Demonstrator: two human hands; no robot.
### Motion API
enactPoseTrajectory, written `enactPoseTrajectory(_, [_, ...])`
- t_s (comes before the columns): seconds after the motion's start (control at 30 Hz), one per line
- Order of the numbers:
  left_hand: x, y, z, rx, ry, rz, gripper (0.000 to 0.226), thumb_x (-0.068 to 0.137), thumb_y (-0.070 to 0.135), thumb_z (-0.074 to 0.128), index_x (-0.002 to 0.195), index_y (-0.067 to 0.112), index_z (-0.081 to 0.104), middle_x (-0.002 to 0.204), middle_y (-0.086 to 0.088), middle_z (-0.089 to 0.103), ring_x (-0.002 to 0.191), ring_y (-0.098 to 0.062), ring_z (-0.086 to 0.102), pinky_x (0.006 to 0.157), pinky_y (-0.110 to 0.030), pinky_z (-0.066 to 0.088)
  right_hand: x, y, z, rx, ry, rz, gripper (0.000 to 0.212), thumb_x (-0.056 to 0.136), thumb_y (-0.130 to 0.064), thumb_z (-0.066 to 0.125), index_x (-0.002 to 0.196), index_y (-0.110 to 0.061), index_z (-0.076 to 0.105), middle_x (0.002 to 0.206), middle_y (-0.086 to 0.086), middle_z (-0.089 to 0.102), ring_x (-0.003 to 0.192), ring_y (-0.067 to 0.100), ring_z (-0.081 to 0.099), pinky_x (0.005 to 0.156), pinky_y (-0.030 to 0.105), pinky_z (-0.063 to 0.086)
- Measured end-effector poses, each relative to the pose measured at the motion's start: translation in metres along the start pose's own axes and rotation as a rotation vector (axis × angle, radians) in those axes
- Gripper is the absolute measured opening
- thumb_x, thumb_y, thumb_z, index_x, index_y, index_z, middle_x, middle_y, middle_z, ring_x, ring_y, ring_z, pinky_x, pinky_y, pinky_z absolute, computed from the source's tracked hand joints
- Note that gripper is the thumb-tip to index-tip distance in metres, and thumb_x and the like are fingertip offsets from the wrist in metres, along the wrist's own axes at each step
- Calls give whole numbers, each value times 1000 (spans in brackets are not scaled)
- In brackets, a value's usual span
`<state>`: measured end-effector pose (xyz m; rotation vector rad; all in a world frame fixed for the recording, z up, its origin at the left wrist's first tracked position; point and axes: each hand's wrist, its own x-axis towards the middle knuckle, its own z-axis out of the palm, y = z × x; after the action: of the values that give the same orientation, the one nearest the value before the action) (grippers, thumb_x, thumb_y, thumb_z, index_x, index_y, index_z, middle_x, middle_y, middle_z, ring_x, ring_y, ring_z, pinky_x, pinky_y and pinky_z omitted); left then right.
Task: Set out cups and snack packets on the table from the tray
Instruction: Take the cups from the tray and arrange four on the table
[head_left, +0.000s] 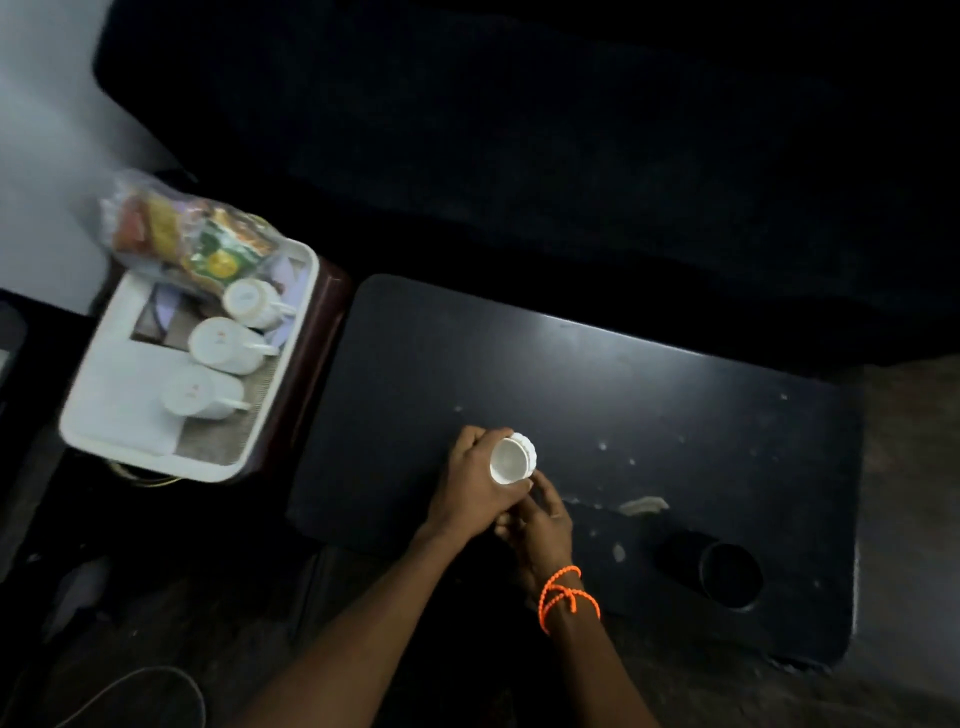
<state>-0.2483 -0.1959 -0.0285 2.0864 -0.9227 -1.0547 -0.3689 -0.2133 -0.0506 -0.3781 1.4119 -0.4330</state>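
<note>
A white ribbed cup (511, 459) is held upside down over the near left part of the dark table (675, 441). My left hand (470, 486) wraps around it from the left. My right hand (537, 519), with an orange bead band at the wrist, touches its lower edge with the fingertips. On the left a white tray (119, 415) carries three more white cups (223, 340), all upside down, and a clear bag of colourful snack packets (182, 234) at its far end.
The tray rests on a dark red stand (317, 338) beside the table's left edge. A round recess (730, 574) lies in the table's near right corner. Pale scratches and a torn patch (644, 504) mark the surface. A cable (156, 680) runs on the floor.
</note>
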Motion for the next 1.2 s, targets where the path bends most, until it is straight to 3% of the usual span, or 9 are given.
enactPoseTrajectory(0.1, [-4, 7, 34, 18, -123, -16, 70, 67, 31, 90, 131, 33, 63, 121, 8, 50, 112, -12, 58, 96, -24, 52, -2, -1, -36, -59, 29, -9, 46, 86, -6, 66, 114, -43, 69, 70, 15, 70, 49, 19, 59, 48, 27, 52])
enactPoseTrajectory(0.27, [-14, 16, 74, 74, -315, -38, 74, 65, 30, 86, 135, 32, 62, 123, 5, 48, 114, -12, 57, 100, -28, 52, -2, -2, -87, -188, 115, 19, 51, 84, -4, 62, 113, -47, 65, 79, 18, 76, 53, 24, 65, 47, 28, 51])
enactPoseTrajectory(0.33, [-18, 17, 84, 98, -397, -38, 75, 66, 27, 85, 137, 31, 61, 124, 4, 47, 115, -13, 57, 102, -27, 51, -1, 2, -103, -224, 153, 49, 44, 85, -4, 59, 111, -38, 67, 74, 17, 75, 51, 25, 65, 46, 28, 50])
enactPoseTrajectory(0.43, [-21, 18, 99, 145, -484, -20, 76, 68, 17, 84, 140, 26, 60, 126, -1, 47, 117, -17, 57, 104, -26, 49, 0, 12, -123, -232, 175, 112, 18, 93, -4, 52, 104, -7, 66, 63, 19, 70, 46, 25, 64, 44, 27, 49])
enactPoseTrajectory(0.53, [-22, 20, 112, 177, -531, -17, 76, 69, 12, 81, 141, 22, 60, 129, -4, 48, 120, -20, 56, 106, -30, 48, 1, 20, -135, -197, 197, 162, 15, 95, -4, 52, 85, -2, 63, 63, 22, 68, 46, 26, 64, 45, 28, 51])
enactPoseTrajectory(0.63, [-24, 18, 123, 202, -540, -8, 71, 71, 12, 78, 139, 22, 61, 128, -3, 48, 120, -22, 57, 105, -32, 50, 3, 24, -141, -173, 206, 196, 22, 96, -6, 51, 78, -3, 63, 63, 21, 67, 45, 25, 64, 45, 27, 52])
enactPoseTrajectory(1.0, [-28, 6, 124, 205, -425, 7, 69, 71, 11, 73, 137, 26, 61, 125, -2, 50, 119, -22, 57, 104, -36, 51, 12, 25, -138, -152, 157, 202, 15, 95, -5, 55, 86, -3, 66, 61, 15, 67, 44, 19, 64, 41, 23, 51])
enactPoseTrajectory(1.13, [-30, 5, 118, 180, -394, 31, 66, 72, 11, 74, 136, 23, 61, 124, -3, 53, 114, -24, 60, 101, -38, 52, 5, 20, -141, -274, 197, 217, 21, 100, -8, 47, 91, -5, 66, 67, 13, 69, 49, 22, 66, 46, 25, 48])
enactPoseTrajectory(1.2, [-29, 3, 109, 187, -360, 30, 62, 74, 14, 74, 134, 21, 63, 122, -4, 54, 111, -26, 61, 99, -39, 53, 2, 17, -144, -505, 306, 196, 21, 98, -11, 49, 95, -6, 69, 75, 15, 71, 67, 30, 70, 57, 30, 51])
